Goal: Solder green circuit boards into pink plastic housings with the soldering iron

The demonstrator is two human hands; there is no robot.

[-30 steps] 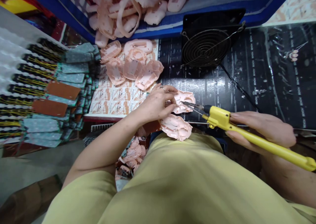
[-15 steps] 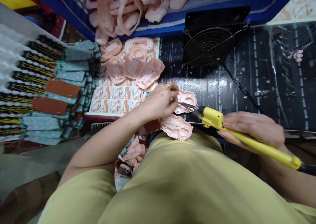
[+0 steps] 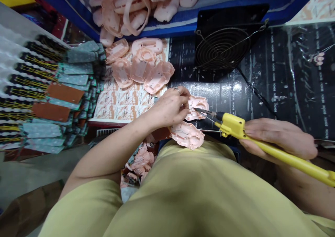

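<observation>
Work looks midway on the shell (image 3: pixel 199 102) at the bench (image 3: pixel 295 90) edge, the right hand (image 3: pixel 285 136) gripping the iron (image 3: pixel 233 124) over it, the left hand (image 3: pixel 173 106) bent beside it, grip unclear, the loose shells' (image 3: pixel 159 78) progress untellable.

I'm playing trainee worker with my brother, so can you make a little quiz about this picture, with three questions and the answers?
1. Which of the person's hands holds the yellow tool?
2. True or false: the black fan is lying on top of the loose pink pieces.
3. Pick one. The tool's tip is at:
(a) the blue bin
(b) a pink shell
(c) the brown boards

Key:
1. The right hand.
2. False. The black fan is apart from the loose pink pieces, to their right in the picture.
3. b
</observation>
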